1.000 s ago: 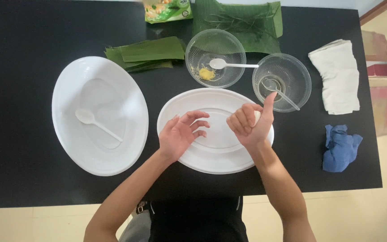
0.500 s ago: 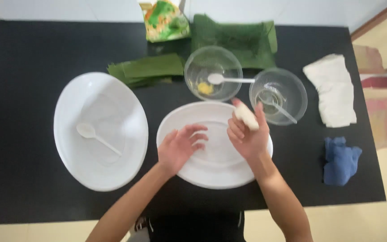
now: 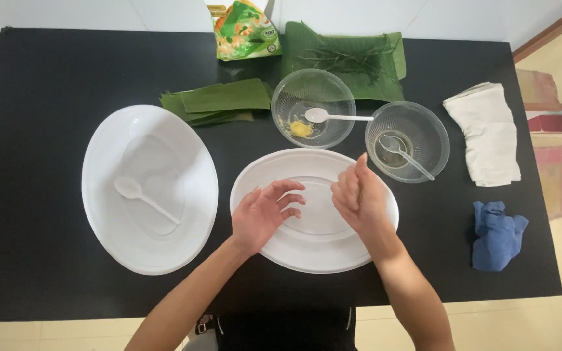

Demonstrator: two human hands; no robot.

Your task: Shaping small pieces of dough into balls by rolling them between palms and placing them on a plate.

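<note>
- Left hand [image 3: 263,214]: open, fingers spread, palm down over the lower-centre white oval plate [image 3: 274,244]; holds nothing.
- Right hand [image 3: 359,198]: edge-on above the plate's right side, fingers together pointing up-frame; whether it holds anything cannot be told.
- Upper centre: clear bowl [image 3: 313,107] with yellow residue and a white spoon [image 3: 333,117]; to its right, second clear bowl [image 3: 408,140] with a clear spoon.
- Left of frame: large white oval dish [image 3: 147,188] containing a white spoon.
- Top: folded green leaves [image 3: 219,101], a broad leaf [image 3: 349,58], green packet [image 3: 242,29].
- Right edge: white cloth [image 3: 486,133] above blue cloth [image 3: 497,234]; all on black table [image 3: 40,84].
</note>
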